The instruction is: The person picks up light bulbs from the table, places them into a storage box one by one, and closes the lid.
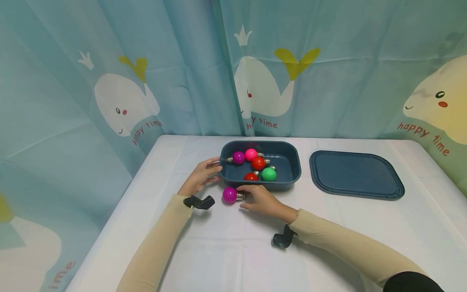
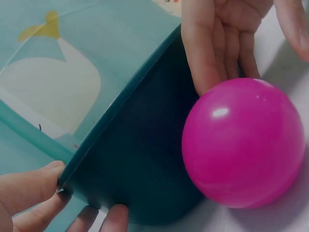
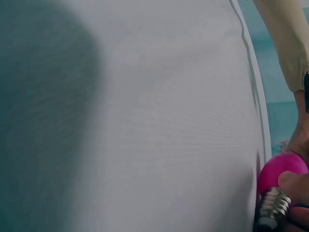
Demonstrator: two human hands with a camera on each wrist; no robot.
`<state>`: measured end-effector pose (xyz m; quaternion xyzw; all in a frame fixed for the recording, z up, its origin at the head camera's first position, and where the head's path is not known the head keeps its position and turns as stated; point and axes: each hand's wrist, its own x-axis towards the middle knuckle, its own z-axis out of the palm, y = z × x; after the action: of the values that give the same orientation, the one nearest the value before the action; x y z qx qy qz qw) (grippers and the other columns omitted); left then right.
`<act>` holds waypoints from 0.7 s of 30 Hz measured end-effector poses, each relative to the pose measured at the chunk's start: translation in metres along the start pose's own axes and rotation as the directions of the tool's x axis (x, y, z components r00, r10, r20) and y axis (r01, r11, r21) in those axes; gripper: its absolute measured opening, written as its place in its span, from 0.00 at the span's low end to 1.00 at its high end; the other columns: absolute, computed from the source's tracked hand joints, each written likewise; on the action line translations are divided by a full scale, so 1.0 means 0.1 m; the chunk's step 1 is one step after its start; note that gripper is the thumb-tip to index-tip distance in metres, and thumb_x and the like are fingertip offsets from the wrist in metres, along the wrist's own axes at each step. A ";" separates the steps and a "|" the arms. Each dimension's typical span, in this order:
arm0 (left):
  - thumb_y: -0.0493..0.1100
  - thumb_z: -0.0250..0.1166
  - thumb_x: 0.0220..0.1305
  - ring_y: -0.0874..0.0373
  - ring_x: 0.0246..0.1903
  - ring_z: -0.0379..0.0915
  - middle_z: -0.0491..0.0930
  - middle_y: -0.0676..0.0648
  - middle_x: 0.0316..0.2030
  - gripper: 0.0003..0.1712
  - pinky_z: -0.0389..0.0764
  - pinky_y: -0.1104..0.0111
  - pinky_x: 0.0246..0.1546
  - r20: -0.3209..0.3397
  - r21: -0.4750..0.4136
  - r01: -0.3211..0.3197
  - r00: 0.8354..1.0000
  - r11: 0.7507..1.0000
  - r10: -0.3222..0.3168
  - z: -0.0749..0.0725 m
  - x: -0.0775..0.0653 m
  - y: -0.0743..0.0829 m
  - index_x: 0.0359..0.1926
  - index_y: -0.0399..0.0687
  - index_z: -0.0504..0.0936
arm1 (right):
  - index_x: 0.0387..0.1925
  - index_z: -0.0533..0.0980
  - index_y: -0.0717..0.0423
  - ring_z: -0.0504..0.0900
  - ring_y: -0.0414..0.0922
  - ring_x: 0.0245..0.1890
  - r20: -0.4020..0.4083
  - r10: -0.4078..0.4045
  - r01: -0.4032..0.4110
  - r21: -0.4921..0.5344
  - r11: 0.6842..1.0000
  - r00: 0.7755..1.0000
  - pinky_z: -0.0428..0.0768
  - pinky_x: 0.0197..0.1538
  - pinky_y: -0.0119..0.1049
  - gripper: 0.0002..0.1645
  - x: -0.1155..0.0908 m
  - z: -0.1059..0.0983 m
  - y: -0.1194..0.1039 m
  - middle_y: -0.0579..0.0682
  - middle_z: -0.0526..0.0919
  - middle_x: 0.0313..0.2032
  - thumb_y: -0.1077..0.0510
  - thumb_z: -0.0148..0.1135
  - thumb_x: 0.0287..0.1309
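A dark blue box (image 1: 280,186) sits on the white table and holds several coloured light bulbs. At its left end, my left hand (image 1: 201,175) grips the wall, with fingertips (image 2: 116,216) against the outside and one digit at the rim. In front of the box is a magenta light bulb (image 1: 229,195), its metal screw base (image 3: 273,208) pointing right. My right hand (image 1: 264,202) is around that base, with the index finger close over it and the thumb spread apart on the near side. One fingertip overlaps the globe in the right wrist view.
Inside the box are a purple bulb (image 1: 238,157), a pink bulb (image 1: 251,154), a green bulb (image 1: 269,174) and red bulbs (image 1: 258,163). A dark blue lid (image 1: 355,174) lies flat to the right. A whale-printed curtain (image 1: 197,93) hangs behind the table (image 1: 219,251).
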<state>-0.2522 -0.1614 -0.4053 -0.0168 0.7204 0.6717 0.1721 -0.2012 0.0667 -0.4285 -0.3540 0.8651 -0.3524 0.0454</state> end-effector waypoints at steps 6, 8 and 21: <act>0.36 0.53 0.69 0.42 0.65 0.60 0.58 0.36 0.69 0.32 0.68 0.52 0.64 -0.006 -0.001 0.011 1.000 1.000 -0.011 0.01 0.00 0.00 0.71 0.42 0.54 | 0.51 0.76 0.64 0.82 0.46 0.44 -0.010 0.000 0.000 -0.011 1.000 1.000 0.82 0.50 0.38 0.26 0.06 0.05 -0.02 0.55 0.83 0.46 0.64 0.71 0.47; 0.36 0.52 0.69 0.42 0.65 0.60 0.58 0.36 0.69 0.32 0.68 0.51 0.64 -0.005 -0.004 0.012 1.000 1.000 -0.012 0.01 0.00 0.00 0.71 0.41 0.54 | 0.50 0.76 0.64 0.82 0.46 0.43 -0.017 -0.001 0.001 -0.014 1.000 1.000 0.82 0.49 0.37 0.26 0.07 0.05 -0.03 0.55 0.84 0.45 0.65 0.71 0.46; 0.37 0.53 0.69 0.43 0.65 0.61 0.59 0.37 0.69 0.32 0.68 0.52 0.64 -0.024 0.001 0.029 0.999 1.000 -0.029 0.01 0.00 0.02 0.71 0.43 0.55 | 0.48 0.78 0.63 0.83 0.46 0.43 0.021 -0.009 0.009 0.001 1.000 1.000 0.81 0.52 0.38 0.24 0.05 0.00 0.03 0.54 0.85 0.44 0.67 0.70 0.46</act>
<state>-0.2522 -0.1603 -0.4035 -0.0353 0.7225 0.6683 0.1734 -0.2062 0.0649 -0.4298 -0.3613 0.8628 -0.3495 0.0530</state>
